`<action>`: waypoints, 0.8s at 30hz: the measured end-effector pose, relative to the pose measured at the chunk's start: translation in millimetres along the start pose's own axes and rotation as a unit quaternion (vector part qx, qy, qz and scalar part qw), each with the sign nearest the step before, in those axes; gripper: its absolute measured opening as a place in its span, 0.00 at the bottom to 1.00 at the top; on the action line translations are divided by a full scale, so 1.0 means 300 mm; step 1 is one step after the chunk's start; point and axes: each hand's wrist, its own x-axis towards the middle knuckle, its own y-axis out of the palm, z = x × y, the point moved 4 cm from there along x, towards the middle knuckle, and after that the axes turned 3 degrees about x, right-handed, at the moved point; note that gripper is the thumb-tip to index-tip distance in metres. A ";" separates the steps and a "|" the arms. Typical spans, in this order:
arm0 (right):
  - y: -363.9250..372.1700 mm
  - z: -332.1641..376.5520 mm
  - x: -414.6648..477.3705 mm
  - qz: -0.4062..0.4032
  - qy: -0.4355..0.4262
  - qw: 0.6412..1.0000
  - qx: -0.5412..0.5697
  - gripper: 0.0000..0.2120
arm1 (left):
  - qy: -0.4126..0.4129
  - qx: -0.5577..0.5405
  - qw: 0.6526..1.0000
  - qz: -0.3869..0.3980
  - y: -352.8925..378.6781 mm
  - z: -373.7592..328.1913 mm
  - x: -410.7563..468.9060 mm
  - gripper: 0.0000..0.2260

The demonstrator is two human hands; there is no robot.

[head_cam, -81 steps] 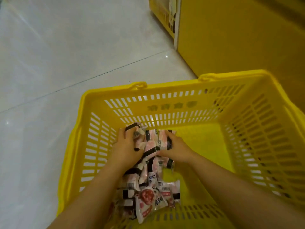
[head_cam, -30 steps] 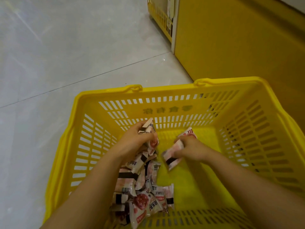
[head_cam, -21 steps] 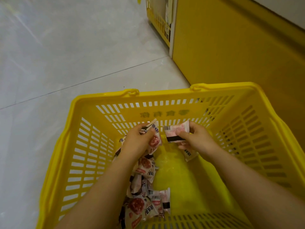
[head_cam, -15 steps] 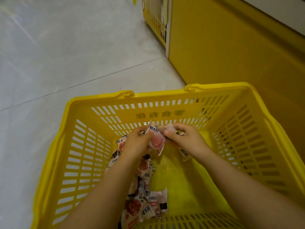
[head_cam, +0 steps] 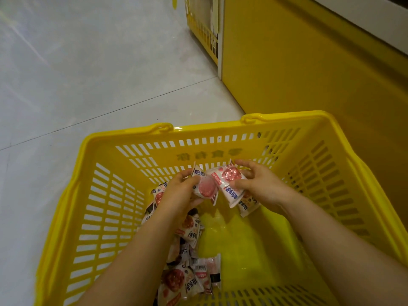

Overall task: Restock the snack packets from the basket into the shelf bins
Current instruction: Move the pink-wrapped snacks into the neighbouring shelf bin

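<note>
Left hand pinched one pink-white plastic snack packet, right hand pinched the overlapping twin packet; loose packets lay beneath left forearm in yellow slotted plastic basket.

place: shop | evidence: yellow shopping basket, yellow shelving unit, tiled floor

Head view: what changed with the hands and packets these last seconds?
Both hands rose out of the pile. The left hand now grips a packet, the right hand pinches a second packet, held together mid-basket. The remaining pile stays at the left side of the basket.
</note>
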 end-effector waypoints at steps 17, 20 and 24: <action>0.023 0.008 -0.007 -0.022 -0.036 0.998 -0.045 0.10 | 0.035 0.058 0.989 0.129 0.065 -0.012 -0.043 0.28; 0.018 0.016 -0.007 -0.035 -0.055 0.995 -0.076 0.15 | 0.096 0.115 0.986 0.075 0.048 -0.034 -0.045 0.26; 0.007 -0.032 0.012 -0.059 -0.055 0.983 -0.165 0.10 | 0.193 0.179 0.964 -0.021 -0.045 -0.095 -0.039 0.13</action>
